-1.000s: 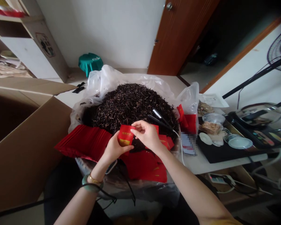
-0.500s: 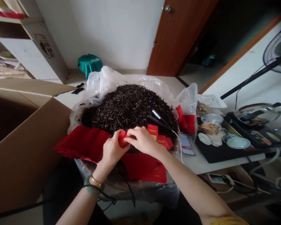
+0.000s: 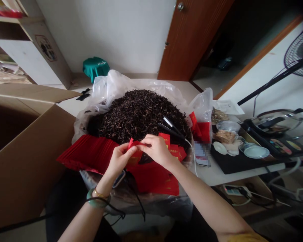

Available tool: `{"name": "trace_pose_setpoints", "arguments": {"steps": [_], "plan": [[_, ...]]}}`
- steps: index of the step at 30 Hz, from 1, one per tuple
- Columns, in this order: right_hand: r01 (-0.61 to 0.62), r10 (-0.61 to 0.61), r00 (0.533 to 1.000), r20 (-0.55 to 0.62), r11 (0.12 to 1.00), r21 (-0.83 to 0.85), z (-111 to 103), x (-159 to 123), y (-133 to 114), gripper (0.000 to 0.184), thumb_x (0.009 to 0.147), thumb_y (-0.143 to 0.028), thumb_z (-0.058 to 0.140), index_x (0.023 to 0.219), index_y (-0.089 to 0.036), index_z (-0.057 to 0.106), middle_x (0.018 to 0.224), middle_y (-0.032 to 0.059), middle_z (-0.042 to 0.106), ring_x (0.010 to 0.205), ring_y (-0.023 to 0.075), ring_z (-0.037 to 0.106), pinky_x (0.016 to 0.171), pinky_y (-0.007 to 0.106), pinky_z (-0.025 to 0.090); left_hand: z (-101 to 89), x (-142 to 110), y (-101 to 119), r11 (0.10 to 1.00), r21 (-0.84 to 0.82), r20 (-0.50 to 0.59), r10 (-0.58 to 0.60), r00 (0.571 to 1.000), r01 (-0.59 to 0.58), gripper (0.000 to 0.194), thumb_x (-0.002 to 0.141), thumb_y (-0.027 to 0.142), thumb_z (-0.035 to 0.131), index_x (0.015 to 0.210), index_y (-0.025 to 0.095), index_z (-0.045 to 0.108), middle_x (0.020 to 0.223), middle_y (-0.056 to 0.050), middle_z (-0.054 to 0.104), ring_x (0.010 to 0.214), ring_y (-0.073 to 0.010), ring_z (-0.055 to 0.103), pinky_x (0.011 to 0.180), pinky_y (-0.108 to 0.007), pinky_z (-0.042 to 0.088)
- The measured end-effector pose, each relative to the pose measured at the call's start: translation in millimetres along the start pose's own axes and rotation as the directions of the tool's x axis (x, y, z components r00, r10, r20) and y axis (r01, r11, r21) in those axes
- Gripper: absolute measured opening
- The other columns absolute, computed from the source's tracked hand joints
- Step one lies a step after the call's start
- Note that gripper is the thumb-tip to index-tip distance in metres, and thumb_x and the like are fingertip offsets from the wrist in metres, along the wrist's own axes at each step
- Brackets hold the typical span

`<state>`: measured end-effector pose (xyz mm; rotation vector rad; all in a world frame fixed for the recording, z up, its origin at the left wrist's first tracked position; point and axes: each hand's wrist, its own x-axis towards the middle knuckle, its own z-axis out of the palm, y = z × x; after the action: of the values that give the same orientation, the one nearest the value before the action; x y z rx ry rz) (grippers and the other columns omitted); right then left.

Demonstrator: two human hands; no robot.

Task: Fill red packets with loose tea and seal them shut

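- Left hand (image 3: 118, 158) and right hand (image 3: 157, 150) have shifted up the red packet (image 3: 135, 158), baring more of it.
- I have each grip closed near its top.
- It's beside the dark heap (image 3: 141, 112).

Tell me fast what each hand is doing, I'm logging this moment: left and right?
Left hand: closed on a small red packet, pinching it.
Right hand: fingers closed at the same packet's top edge.
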<state>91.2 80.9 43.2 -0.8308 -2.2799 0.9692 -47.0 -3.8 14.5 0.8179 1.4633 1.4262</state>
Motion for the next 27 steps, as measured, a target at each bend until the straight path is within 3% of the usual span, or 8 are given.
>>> {"name": "trace_pose_setpoints", "arguments": {"steps": [4,11,14,17,20,22,24,27], "plan": [[-0.043,0.044,0.999,-0.005,0.993,0.113,-4,1,0,0.013,0.078,-0.029,0.071,0.070,-0.019,0.072,0.067,-0.0012,0.060,0.061,0.0111,0.055,0.056,0.022,0.041,1.8,1,-4,0.993,-0.106,-0.049,-0.059,0.997,0.053,0.045,0.059,0.056,0.076,0.068,0.013,0.074,0.060,-0.003,0.070,0.054,-0.0152,0.059,0.052,-0.023,0.046],[-0.139,0.141,0.990,0.003,0.973,0.187,-8,3,4,0.021,0.077,-0.038,0.070,0.069,-0.019,0.072,0.069,0.0004,0.067,0.063,0.0136,0.059,0.059,0.024,0.044,5.3,3,-2,0.974,-0.217,-0.077,-0.086,0.993,0.068,0.039,0.056,0.048,0.082,0.066,0.013,0.070,0.058,0.000,0.067,0.051,-0.0121,0.058,0.049,-0.021,0.045],[-0.137,0.138,0.990,0.008,0.970,0.201,-7,2,5,0.023,0.077,-0.039,0.069,0.067,-0.019,0.072,0.068,0.0006,0.067,0.063,0.0136,0.059,0.059,0.024,0.044,7.1,1,3,0.965,-0.227,0.055,-0.124,0.991,0.134,0.039,0.058,0.046,0.082,0.074,0.014,0.066,0.062,0.001,0.067,0.052,-0.0115,0.060,0.049,-0.019,0.046],[-0.152,0.147,0.988,0.041,0.966,0.210,-3,1,5,0.018,0.076,-0.032,0.070,0.065,-0.018,0.072,0.068,0.0008,0.068,0.063,0.0136,0.060,0.058,0.024,0.044,9.5,-1,5,0.935,-0.224,0.251,-0.218,0.943,0.275,0.046,0.051,0.038,0.088,0.083,0.014,0.065,0.072,-0.002,0.071,0.060,-0.0168,0.067,0.057,-0.025,0.054],[-0.196,0.177,0.978,0.108,0.958,0.209,-6,2,10,0.016,0.075,-0.032,0.071,0.070,-0.018,0.073,0.070,0.0016,0.070,0.063,0.0154,0.062,0.058,0.025,0.046,12.5,0,3,0.894,-0.233,0.296,-0.309,0.904,0.383,0.050,0.042,0.035,0.091,0.078,0.011,0.066,0.070,-0.005,0.072,0.057,-0.0188,0.068,0.059,-0.029,0.056],[-0.189,0.184,0.982,0.048,0.973,0.133,-16,6,21,0.019,0.078,-0.037,0.068,0.083,-0.020,0.074,0.076,0.0031,0.072,0.069,0.0178,0.064,0.064,0.028,0.048,13.9,1,1,0.882,-0.248,0.256,-0.340,0.905,0.401,0.051,0.040,0.036,0.091,0.077,0.011,0.066,0.071,-0.007,0.073,0.055,-0.0192,0.068,0.056,-0.028,0.056],[-0.166,0.151,0.977,-0.150,0.982,-0.088,-32,11,40,0.027,0.082,-0.038,0.063,0.102,-0.022,0.071,0.089,0.0066,0.072,0.080,0.0214,0.064,0.075,0.034,0.049,14.3,3,0,0.879,-0.256,0.219,-0.353,0.910,0.403,0.051,0.039,0.036,0.091,0.076,0.011,0.066,0.074,-0.009,0.074,0.056,-0.0201,0.069,0.053,-0.028,0.055],[-0.322,0.136,0.926,-0.353,0.771,-0.550,-58,17,76,0.048,0.077,-0.034,0.070,0.121,-0.017,0.061,0.113,0.0178,0.064,0.103,0.0327,0.057,0.086,0.045,0.044,13.2,4,-1,0.881,-0.264,0.202,-0.348,0.915,0.393,0.051,0.040,0.037,0.091,0.077,0.012,0.066,0.080,-0.012,0.075,0.057,-0.0206,0.070,0.053,-0.028,0.055]]}}
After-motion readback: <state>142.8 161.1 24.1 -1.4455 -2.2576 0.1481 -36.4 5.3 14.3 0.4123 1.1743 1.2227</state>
